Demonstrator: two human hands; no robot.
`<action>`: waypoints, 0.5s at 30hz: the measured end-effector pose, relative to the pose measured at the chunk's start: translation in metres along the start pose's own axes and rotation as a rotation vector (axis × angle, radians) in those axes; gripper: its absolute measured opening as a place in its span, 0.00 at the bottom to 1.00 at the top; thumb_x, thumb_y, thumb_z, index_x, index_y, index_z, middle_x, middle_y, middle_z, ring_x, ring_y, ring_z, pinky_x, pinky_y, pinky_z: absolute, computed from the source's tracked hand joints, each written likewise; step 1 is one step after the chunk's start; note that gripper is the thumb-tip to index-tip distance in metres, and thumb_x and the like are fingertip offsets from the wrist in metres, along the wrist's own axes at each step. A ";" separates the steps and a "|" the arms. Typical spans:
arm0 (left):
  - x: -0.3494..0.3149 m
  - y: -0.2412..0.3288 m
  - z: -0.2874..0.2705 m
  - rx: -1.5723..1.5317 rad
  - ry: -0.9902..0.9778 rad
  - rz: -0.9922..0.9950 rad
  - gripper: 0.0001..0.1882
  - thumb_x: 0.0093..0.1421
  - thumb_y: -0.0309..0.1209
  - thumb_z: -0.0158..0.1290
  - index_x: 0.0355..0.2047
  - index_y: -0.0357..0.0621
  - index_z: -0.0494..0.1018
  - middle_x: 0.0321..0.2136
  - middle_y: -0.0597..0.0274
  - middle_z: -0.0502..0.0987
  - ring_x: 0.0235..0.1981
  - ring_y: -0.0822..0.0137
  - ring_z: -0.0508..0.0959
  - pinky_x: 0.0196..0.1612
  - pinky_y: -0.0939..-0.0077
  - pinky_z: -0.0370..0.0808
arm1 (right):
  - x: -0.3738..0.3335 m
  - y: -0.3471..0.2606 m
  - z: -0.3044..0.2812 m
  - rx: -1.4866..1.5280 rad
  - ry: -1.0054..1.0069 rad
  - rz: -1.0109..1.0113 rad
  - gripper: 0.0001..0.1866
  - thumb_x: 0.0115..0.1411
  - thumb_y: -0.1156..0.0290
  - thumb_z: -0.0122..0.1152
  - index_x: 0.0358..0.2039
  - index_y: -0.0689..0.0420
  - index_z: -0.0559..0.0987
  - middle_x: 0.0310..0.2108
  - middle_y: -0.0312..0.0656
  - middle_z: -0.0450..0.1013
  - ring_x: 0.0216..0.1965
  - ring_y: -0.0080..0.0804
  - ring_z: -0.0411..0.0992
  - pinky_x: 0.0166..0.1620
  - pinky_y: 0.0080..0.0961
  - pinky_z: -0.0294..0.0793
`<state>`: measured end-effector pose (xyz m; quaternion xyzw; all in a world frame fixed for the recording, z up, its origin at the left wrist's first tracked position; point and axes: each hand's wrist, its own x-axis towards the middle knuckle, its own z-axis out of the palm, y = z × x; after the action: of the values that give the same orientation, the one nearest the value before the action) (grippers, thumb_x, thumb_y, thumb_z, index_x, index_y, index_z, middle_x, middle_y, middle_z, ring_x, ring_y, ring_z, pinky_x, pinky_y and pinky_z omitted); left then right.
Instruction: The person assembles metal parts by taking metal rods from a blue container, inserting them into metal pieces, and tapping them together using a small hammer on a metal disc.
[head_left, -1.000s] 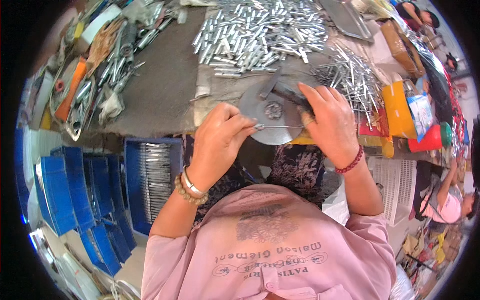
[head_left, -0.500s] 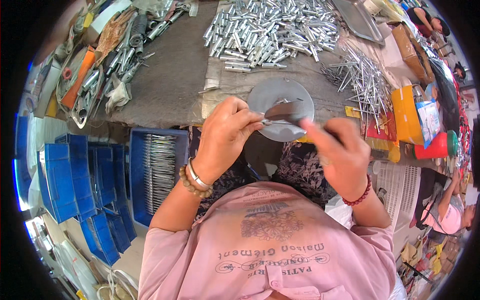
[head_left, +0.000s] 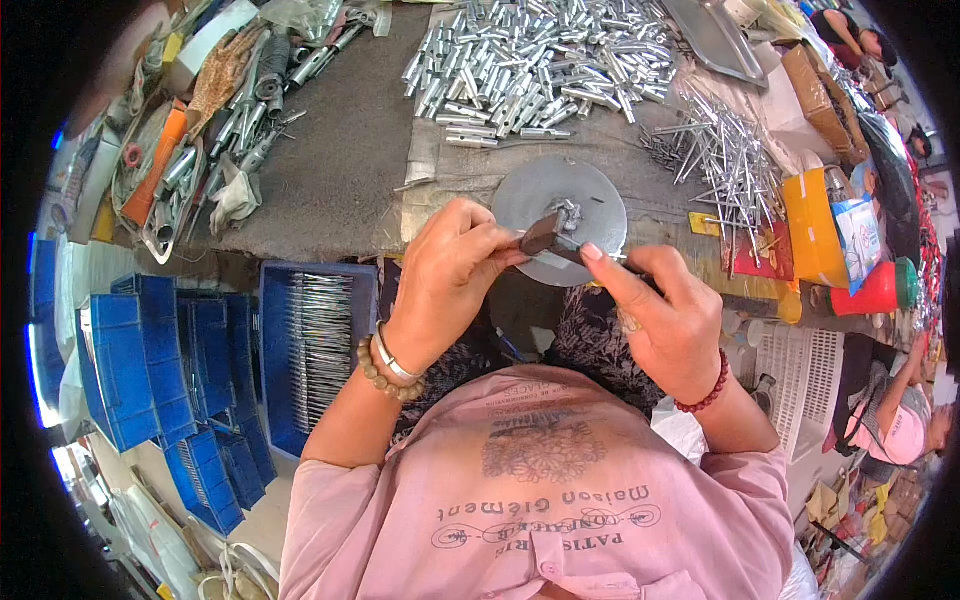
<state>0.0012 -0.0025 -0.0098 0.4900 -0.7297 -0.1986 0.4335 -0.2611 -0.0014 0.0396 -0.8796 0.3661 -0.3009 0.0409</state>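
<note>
My left hand (head_left: 455, 262) is closed in a pinch at the near left rim of a round grey disc (head_left: 600, 200). What its fingertips hold is too small to make out. From the right, my right hand (head_left: 665, 310) grips a dark flat-bladed tool (head_left: 541, 236), its index finger stretched along it. The blade lies tilted over the disc, its left end close against my left fingertips. A small heap of grey shiny bits (head_left: 568, 214) sits at the disc's middle, partly behind the blade.
Short metal tubes (head_left: 540, 70) are piled at the back of the bench, thin metal rods (head_left: 725, 150) to the right. A blue bin (head_left: 275, 350) of stacked metal pieces stands left, beside more blue bins (head_left: 120, 370). Tools and an orange-handled item (head_left: 155, 165) lie far left.
My right hand has shifted slightly left and down and shows sharper. The dark blade has swung left toward my left fingertips, uncovering the grey heap. My left hand has hardly moved.
</note>
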 end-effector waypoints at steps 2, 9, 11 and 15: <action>-0.001 0.000 -0.002 0.002 -0.009 0.000 0.11 0.56 0.17 0.69 0.39 0.39 0.84 0.35 0.58 0.77 0.36 0.60 0.79 0.39 0.69 0.76 | 0.007 0.001 -0.002 0.046 0.045 0.022 0.35 0.52 0.86 0.65 0.60 0.46 0.86 0.36 0.40 0.73 0.31 0.37 0.77 0.34 0.33 0.78; -0.001 -0.002 0.001 -0.006 0.036 0.017 0.14 0.51 0.22 0.73 0.39 0.44 0.84 0.32 0.59 0.77 0.34 0.56 0.79 0.36 0.64 0.76 | 0.007 0.002 -0.014 0.104 0.125 0.050 0.36 0.49 0.87 0.66 0.60 0.47 0.86 0.37 0.43 0.75 0.32 0.37 0.77 0.35 0.29 0.78; 0.000 -0.001 0.000 0.004 0.035 0.025 0.14 0.51 0.22 0.73 0.39 0.44 0.84 0.32 0.59 0.77 0.34 0.56 0.79 0.36 0.64 0.76 | 0.004 0.002 -0.012 0.078 0.176 0.031 0.36 0.50 0.87 0.66 0.60 0.47 0.86 0.37 0.43 0.75 0.32 0.37 0.77 0.35 0.29 0.78; 0.000 -0.003 0.000 -0.022 0.029 0.042 0.14 0.52 0.22 0.72 0.39 0.44 0.84 0.32 0.59 0.78 0.34 0.56 0.80 0.36 0.64 0.76 | -0.001 0.003 -0.007 -0.018 0.065 -0.015 0.34 0.50 0.85 0.67 0.58 0.45 0.87 0.37 0.40 0.75 0.31 0.34 0.77 0.33 0.30 0.78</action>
<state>0.0026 -0.0042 -0.0123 0.4727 -0.7313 -0.1904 0.4534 -0.2674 -0.0018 0.0436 -0.8724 0.3635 -0.3261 0.0187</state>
